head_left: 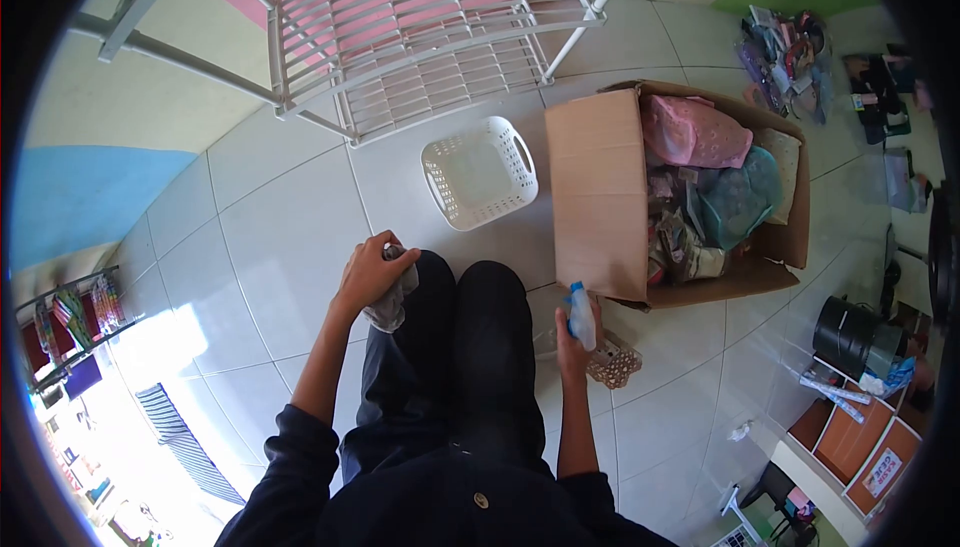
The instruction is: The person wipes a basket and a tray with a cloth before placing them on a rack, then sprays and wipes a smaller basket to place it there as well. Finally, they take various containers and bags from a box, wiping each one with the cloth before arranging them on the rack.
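The left hand (372, 269) clutches a soft, limp grey cloth (392, 305) on the knee, while the right hand (572, 342) grips a small, seemingly light white plastic bottle with blue cap (581, 314) around its body.

The left hand (372, 272) closes over a grey cloth (392, 305), so most of the cloth and a small dark thing at its top stay hidden. The right hand (572, 345) covers the lower half of a white bottle (581, 315) (its label is too small to read). The cardboard box (598, 197) near the upper right holds a jumble that cannot be told apart. The white rack (420, 37) is cut off by the top edge.
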A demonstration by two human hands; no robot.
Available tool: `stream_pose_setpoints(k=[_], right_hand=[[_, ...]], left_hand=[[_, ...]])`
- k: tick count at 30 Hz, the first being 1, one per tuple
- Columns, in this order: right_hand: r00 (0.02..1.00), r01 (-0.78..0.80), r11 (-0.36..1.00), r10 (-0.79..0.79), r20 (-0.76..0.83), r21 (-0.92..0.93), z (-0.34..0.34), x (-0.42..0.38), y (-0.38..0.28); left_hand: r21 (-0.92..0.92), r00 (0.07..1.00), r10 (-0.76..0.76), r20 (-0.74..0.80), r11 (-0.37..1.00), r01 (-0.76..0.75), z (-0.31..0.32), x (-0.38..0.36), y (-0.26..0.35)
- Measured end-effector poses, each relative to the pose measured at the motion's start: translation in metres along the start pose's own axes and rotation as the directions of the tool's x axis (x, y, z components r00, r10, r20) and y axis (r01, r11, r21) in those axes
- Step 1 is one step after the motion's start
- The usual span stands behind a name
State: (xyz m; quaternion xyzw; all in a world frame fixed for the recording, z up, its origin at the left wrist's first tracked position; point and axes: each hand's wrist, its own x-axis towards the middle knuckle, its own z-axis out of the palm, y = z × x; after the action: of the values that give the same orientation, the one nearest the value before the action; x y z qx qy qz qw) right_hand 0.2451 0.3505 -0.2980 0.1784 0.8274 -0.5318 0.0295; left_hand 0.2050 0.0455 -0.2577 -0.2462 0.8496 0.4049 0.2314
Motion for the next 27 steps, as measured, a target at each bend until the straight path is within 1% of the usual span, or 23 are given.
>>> stream_pose_setpoints(k=[1,2,3,4,5,6,8,9,11,12,13,14,18,20,21,22,24,25,27], right_hand=[[0.998,0.057,0.998,-0.057,-0.002,-0.037,-0.003,-0.002,0.005],[0.998,0.059,0.998,-0.059,0.001,-0.035,-0.007,0.000,0.003],[0.973,0.156,0.984,-0.139,0.183,-0.085,-0.013,0.001,-0.002],[0.911,0.260,0.959,-0.204,0.358,-0.116,-0.017,0.002,-0.015],[0.832,0.446,0.867,-0.310,0.460,-0.222,-0.018,0.006,-0.033],[0.832,0.450,0.865,-0.315,0.457,-0.222,-0.015,0.011,-0.047],[0.755,0.609,0.690,-0.354,0.552,-0.390,-0.009,0.022,-0.065],[0.753,0.613,0.687,-0.358,0.552,-0.391,-0.007,0.032,-0.065],[0.770,0.441,0.888,-0.298,0.564,-0.134,0.000,0.054,-0.056],[0.766,0.447,0.884,-0.302,0.567,-0.134,0.010,0.064,-0.053],[0.836,0.255,0.962,-0.271,0.478,0.098,0.022,0.071,-0.051],[0.893,0.062,0.938,-0.204,0.401,0.340,0.032,0.079,-0.052],[0.882,0.088,0.913,-0.257,0.395,0.399,0.056,0.098,-0.103],[0.801,0.139,0.928,-0.310,0.512,0.345,0.060,0.104,-0.112],[0.753,0.248,0.955,-0.297,0.588,0.164,0.065,0.112,-0.106],[0.751,0.250,0.955,-0.297,0.590,0.162,0.064,0.116,-0.100],[0.689,0.450,0.893,-0.361,0.629,0.020,0.064,0.120,-0.094],[0.687,0.450,0.893,-0.359,0.632,0.018,0.064,0.120,-0.091],[0.704,0.391,0.920,-0.300,0.644,0.002,0.063,0.119,-0.086]], left_hand=[[0.006,1.000,0.002,-0.006,1.000,-0.002,-0.001,-0.003,-0.001],[0.006,1.000,0.000,-0.010,1.000,0.000,-0.001,-0.006,-0.001],[0.013,1.000,-0.001,-0.015,1.000,0.001,-0.001,-0.008,-0.001],[0.020,1.000,0.001,-0.019,1.000,0.000,-0.001,-0.010,-0.001],[0.019,1.000,0.006,-0.023,1.000,-0.005,-0.002,-0.012,-0.001],[0.011,1.000,-0.002,-0.029,1.000,0.002,-0.003,-0.015,-0.001],[-0.001,0.999,-0.006,-0.038,1.000,0.006,-0.004,-0.021,-0.002],[-0.008,0.998,-0.008,-0.058,1.000,0.007,-0.004,-0.023,-0.005],[-0.022,0.996,-0.011,-0.083,1.000,0.010,-0.006,-0.029,-0.009],[-0.026,0.996,-0.011,-0.087,1.000,0.009,-0.007,-0.032,-0.009],[-0.032,0.996,-0.013,-0.090,0.999,0.010,-0.008,-0.035,-0.010],[-0.040,0.995,-0.015,-0.094,0.999,0.011,-0.009,-0.038,-0.011],[-0.061,0.992,-0.030,-0.119,0.998,0.023,-0.013,-0.046,-0.014],[-0.077,0.992,-0.039,-0.117,0.997,0.030,-0.016,-0.049,-0.012],[-0.087,0.991,-0.043,-0.123,0.996,0.033,-0.019,-0.050,-0.010],[-0.097,0.990,-0.049,-0.130,0.995,0.036,-0.020,-0.050,-0.009],[-0.105,0.990,-0.054,-0.134,0.994,0.040,-0.019,-0.047,-0.012],[-0.108,0.989,-0.055,-0.136,0.993,0.041,-0.019,-0.046,-0.013],[-0.107,0.989,-0.054,-0.135,0.993,0.040,-0.018,-0.043,-0.014]])
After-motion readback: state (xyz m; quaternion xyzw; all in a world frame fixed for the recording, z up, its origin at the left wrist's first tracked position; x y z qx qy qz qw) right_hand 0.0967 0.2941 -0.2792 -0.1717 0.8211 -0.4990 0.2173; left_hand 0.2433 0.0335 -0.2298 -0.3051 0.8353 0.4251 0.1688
